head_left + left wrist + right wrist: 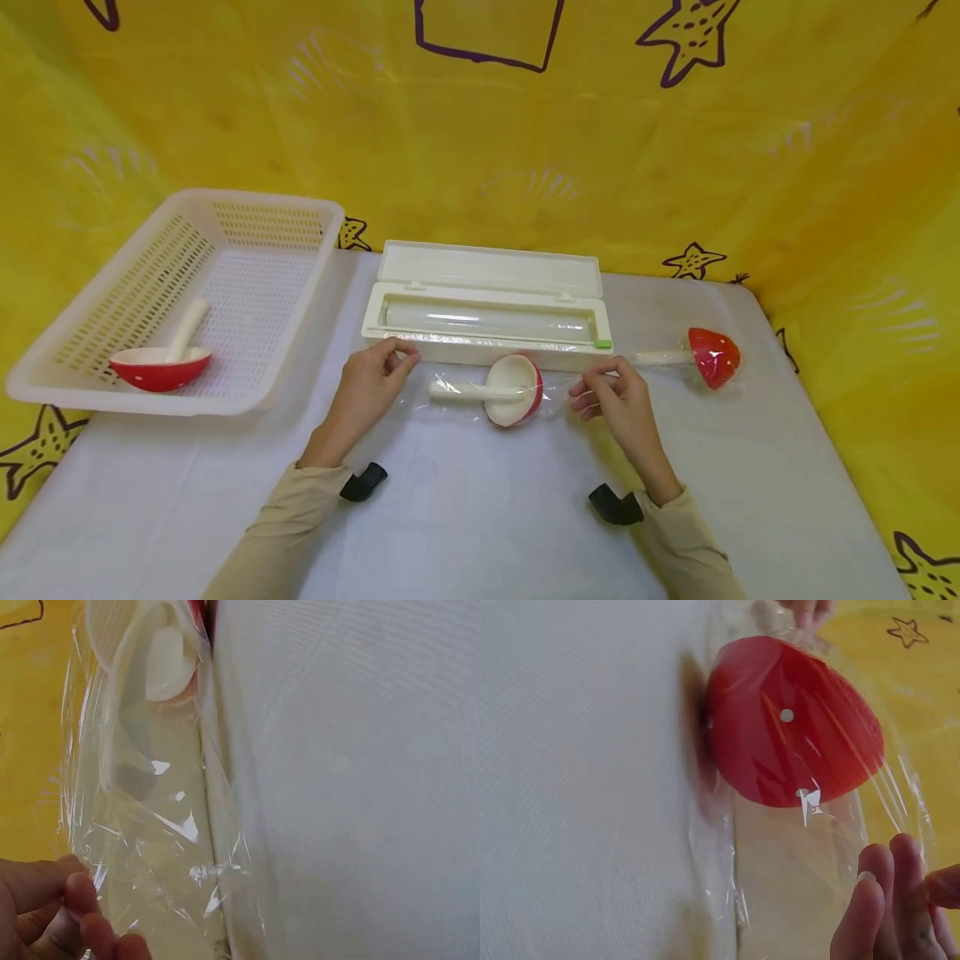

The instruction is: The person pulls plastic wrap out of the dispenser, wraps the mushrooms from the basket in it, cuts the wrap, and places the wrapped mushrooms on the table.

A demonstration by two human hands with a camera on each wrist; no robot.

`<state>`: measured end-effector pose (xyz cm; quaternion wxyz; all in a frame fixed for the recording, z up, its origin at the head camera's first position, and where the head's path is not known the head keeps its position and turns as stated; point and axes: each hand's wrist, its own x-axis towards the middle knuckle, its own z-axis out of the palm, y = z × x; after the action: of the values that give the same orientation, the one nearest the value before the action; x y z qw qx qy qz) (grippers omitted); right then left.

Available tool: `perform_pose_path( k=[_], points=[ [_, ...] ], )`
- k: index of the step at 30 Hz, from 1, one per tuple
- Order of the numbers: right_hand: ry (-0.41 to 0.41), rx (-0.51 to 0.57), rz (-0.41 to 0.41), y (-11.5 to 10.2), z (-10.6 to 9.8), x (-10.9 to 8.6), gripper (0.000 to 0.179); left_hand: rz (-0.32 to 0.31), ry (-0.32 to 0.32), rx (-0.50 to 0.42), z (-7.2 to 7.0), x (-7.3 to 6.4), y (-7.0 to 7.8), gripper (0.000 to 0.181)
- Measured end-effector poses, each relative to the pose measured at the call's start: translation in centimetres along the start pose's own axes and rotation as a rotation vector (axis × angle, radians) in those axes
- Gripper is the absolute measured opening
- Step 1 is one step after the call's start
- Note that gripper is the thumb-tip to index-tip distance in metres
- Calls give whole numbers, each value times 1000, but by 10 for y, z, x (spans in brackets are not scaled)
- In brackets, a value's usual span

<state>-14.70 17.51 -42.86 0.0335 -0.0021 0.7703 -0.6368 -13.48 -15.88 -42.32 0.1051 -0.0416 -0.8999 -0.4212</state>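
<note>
A red ladle [512,392] with white dots, a pale inside and a white handle lies just in front of the film dispenser [487,354]. Clear cling film [180,825] drapes over it and stretches out past both of its ends. With thumb and fingertips, my left hand [375,379] pinches the film beyond the handle end. My right hand [618,400] pinches the film on the bowl side; in the right wrist view its thumb and forefinger meet at the film's edge. The dispenser's lid [491,271] stands open, with a roll of film [487,318] inside.
At the left stands a white perforated basket [300,333] with another red ladle [161,371] in it. A third ladle [716,358], film-wrapped, lies at the right. A yellow patterned curtain [480,150] rises behind the white-covered table [480,517].
</note>
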Motion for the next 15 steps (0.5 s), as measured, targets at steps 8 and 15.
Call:
perform_pose_path(
  k=[8,15],
  points=[
    [10,120,150,-3,-7,5,5,-81,-102,-34,-2,1,-3,9],
    [-136,311,192,1,-4,6,8,-105,-121,-53,5,0,-2,8]
  ],
)
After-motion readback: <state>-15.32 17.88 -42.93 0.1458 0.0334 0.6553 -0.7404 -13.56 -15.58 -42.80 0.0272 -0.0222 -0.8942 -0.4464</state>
